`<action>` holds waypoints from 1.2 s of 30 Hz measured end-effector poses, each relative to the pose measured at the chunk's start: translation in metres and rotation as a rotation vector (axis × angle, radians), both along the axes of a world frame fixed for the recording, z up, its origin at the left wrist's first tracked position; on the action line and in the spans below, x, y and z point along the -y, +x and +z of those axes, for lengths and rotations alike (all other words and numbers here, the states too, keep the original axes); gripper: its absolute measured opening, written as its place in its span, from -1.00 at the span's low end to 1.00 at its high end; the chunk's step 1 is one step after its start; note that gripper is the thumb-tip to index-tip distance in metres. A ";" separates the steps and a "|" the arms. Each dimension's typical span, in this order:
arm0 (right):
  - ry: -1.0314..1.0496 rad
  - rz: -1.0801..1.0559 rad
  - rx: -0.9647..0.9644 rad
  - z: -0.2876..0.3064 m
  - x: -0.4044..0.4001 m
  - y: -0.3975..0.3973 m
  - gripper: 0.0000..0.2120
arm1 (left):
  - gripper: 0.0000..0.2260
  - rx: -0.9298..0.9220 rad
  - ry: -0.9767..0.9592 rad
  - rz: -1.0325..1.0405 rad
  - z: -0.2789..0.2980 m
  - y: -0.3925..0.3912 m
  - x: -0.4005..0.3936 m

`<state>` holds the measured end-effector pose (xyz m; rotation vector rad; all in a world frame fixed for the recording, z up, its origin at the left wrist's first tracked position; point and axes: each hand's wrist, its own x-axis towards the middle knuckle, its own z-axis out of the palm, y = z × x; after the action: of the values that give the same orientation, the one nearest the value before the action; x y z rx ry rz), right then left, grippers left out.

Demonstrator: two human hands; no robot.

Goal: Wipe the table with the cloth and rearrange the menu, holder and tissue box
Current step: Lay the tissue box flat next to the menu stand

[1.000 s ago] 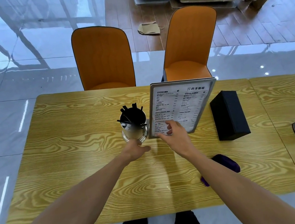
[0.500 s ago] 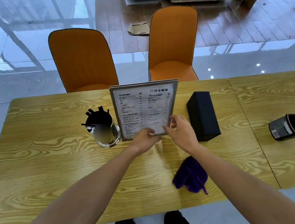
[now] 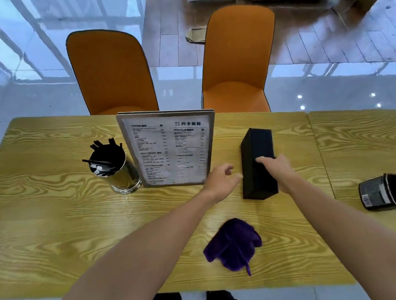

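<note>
The framed menu point(image 3: 170, 148) stands upright near the table's far edge, with the shiny metal holder point(image 3: 117, 171) full of black sticks just left of it. Right of the menu lies the long black tissue box point(image 3: 258, 152). My right hand point(image 3: 278, 170) rests on the box's near right side, fingers curled over its top. My left hand point(image 3: 222, 181) hovers open between the menu's lower right corner and the box, touching neither clearly. The crumpled purple cloth point(image 3: 233, 244) lies loose on the wooden table point(image 3: 52, 230) near the front edge.
Two orange chairs point(image 3: 113, 70) point(image 3: 236, 57) stand behind the table. A second table point(image 3: 370, 143) adjoins on the right, with a black container point(image 3: 386, 192) lying on its side. Stacked trays sit on the floor far back.
Both hands have left the menu and shifted right to the tissue box; the right hand now grips it. The menu stands beside the holder. The view has panned right.
</note>
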<state>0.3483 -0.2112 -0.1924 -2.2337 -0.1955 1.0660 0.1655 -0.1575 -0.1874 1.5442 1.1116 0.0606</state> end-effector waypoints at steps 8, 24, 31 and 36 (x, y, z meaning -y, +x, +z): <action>0.069 0.258 -0.052 -0.007 -0.004 0.018 -0.53 | -0.46 0.001 -0.096 0.075 -0.012 0.005 0.008; -0.114 1.362 0.730 -0.039 0.039 0.007 -0.58 | -0.48 -0.091 -0.110 0.228 -0.044 -0.006 0.012; -0.076 1.037 0.654 -0.046 0.058 0.007 -0.21 | -0.59 -0.163 -0.090 0.330 -0.060 -0.004 0.023; -0.113 0.820 0.572 -0.048 0.058 0.005 0.02 | -0.82 -0.151 -0.103 0.441 -0.065 -0.001 0.021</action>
<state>0.3534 -0.2687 -0.2403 -2.5630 -1.4142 0.7686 0.1644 -0.1788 -0.2523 1.2050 1.5377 0.1849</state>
